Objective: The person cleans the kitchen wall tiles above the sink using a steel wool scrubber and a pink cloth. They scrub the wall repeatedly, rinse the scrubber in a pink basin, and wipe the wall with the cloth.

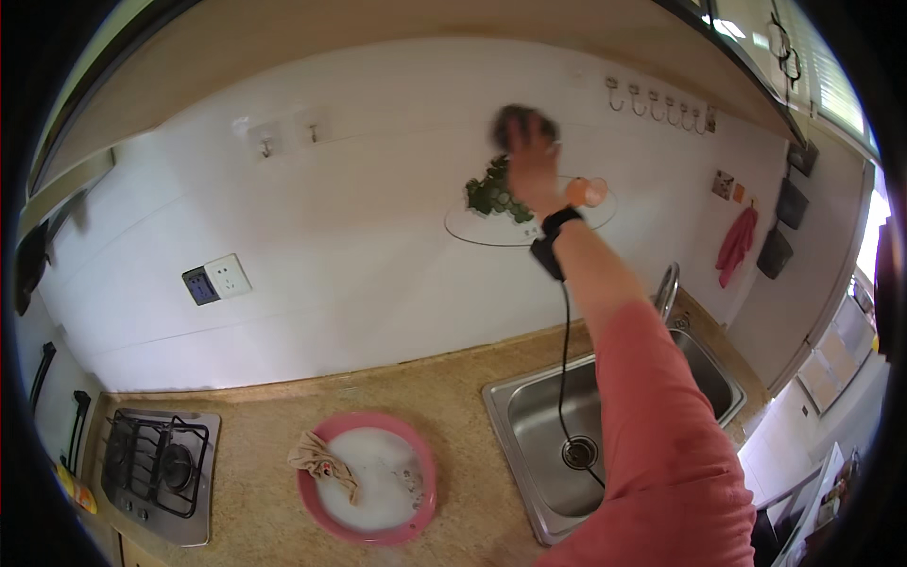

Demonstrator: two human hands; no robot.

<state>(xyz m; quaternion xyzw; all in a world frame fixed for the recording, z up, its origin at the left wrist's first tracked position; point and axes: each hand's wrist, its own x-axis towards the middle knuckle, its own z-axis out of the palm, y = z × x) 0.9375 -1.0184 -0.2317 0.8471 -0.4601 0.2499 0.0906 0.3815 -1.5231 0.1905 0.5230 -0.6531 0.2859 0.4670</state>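
My right hand (pixel 533 166) reaches up to the white wall, its fingers spread over a dark, blurred cloth or scrubbing pad (pixel 523 129) pressed flat there. Around and just below the hand the wall bears a printed picture of green grapes (pixel 494 193) and orange fruit (pixel 587 191). A black band with a cabled device (pixel 549 251) is strapped round the wrist. On the counter a pink basin (pixel 430 464) holds whitish, sudsy water, and a beige cloth (pixel 319 457) hangs over its left rim. My left hand is out of view.
A double steel sink (pixel 514 432) with a faucet (pixel 667 287) lies under my right arm. At the left is a gas hob (pixel 202 489). Wall sockets (pixel 228 276), hooks (pixel 653 105) and a hanging red cloth (pixel 737 246) are on the walls. A cabinet (pixel 397 25) overhangs above.
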